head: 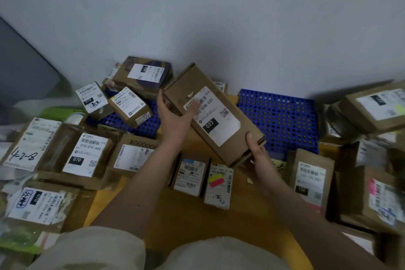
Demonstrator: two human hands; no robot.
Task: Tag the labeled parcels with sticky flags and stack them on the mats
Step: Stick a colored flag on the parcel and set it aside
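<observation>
Holding the 032-labelled cardboard parcel (213, 114), left hand (173, 116) and right hand (257, 149) grip its ends. No flag shows on it; tagging likely comes next, then the blue perforated mat (282, 116).

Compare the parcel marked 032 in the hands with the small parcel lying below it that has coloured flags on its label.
The 032 parcel is held up off the floor, tilted, by the left hand and right hand; the flagged parcel lies flat on the floor. The 032 parcel looks longer and larger. Its label shows no flag; the other carries a yellow and a pink one. Both are brown cardboard with white barcode labels.
</observation>
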